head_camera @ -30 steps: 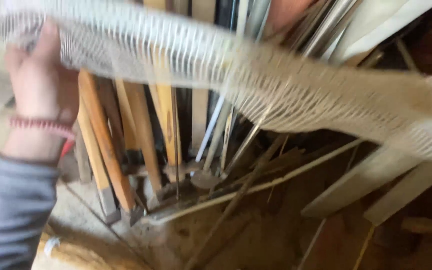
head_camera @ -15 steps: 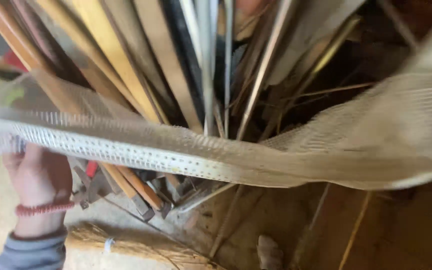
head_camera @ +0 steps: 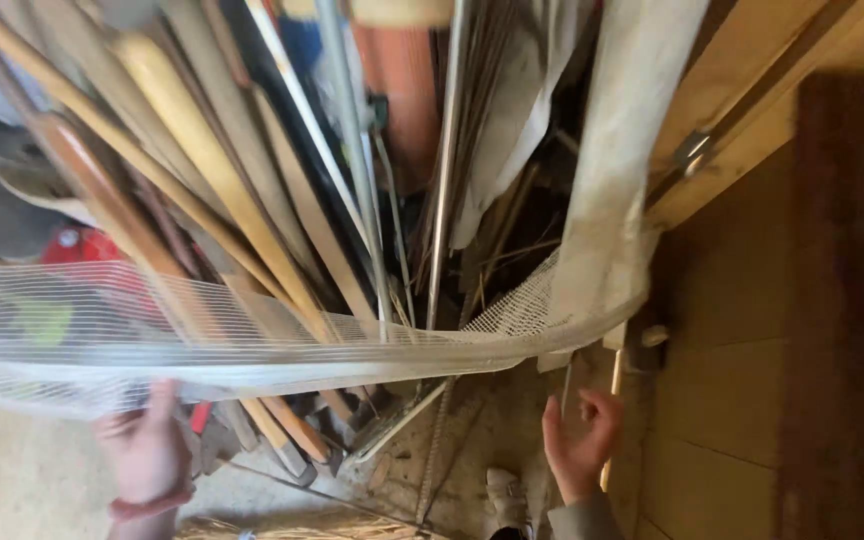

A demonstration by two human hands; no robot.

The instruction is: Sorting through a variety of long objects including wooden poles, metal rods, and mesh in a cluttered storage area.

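One long strip of white open-weave mesh netting (head_camera: 252,345) is seen stretched across the view, running from the left edge toward the centre right, then turning upward where it bunches into a pale cloth-like band (head_camera: 612,200) against the wooden door frame (head_camera: 752,100). Two hands are in view. The left hand (head_camera: 147,450) is raised under the lower edge of the mesh at lower left, fingers pointing up and touching or just behind the netting; whether its grip is closed on the mesh cannot be told, since the fingertips are veiled by the weave. One reddish band (head_camera: 147,503) is seen on that wrist. The right hand (head_camera: 580,440) is held low at centre right, just below the sagging mesh, fingers loosely curled and spread, holding nothing, apart from the netting. A grey sleeve cuff (head_camera: 582,520) is visible below it. Behind the mesh, a crowded bundle of leaning long handles is stacked in the corner: at least five tan wooden poles (head_camera: 202,160) and at least three thin grey metal rods (head_camera: 352,150); an exact count cannot be made because of overlap and blur. One orange-red cylindrical object (head_camera: 407,90) stands at the back. One red item (head_camera: 82,245) is partly veiled at left. One bundle of straw (head_camera: 292,525) lies on the dirty concrete floor (head_camera: 22,480). One pale shoe tip (head_camera: 505,495) is seen near the bottom centre.
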